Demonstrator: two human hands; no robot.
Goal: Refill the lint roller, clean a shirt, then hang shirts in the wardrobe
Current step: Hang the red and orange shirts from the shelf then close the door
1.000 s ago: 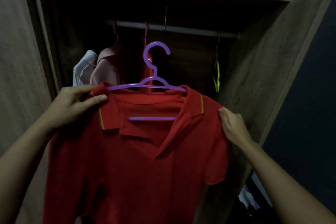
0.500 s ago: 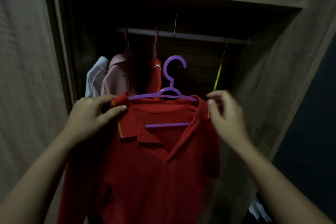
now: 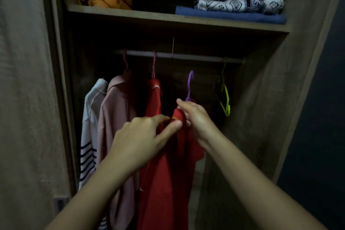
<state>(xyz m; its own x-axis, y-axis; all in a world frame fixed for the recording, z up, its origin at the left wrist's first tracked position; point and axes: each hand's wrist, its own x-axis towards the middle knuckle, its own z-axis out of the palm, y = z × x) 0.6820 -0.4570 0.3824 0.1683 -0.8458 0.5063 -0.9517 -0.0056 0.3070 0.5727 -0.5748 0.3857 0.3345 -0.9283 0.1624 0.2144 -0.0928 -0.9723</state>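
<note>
Below the rail, I see the left hand pinching the red shirt; the right hand clasps it under the purple hanger.

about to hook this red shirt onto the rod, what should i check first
1. Grip: left hand pinches the red shirt at the collar, right hand grips its top edge: ok.
2. Purple hanger hooked over the rod: not ok, the hook is below the rod.
3. Free stretch of rod between the hung shirt and the green hanger: ok.
4. Red shirt seated evenly on the purple hanger: cannot tell, the hands cover it.
5. Which way the hook opens: cannot tell, it shows edge-on.
</note>
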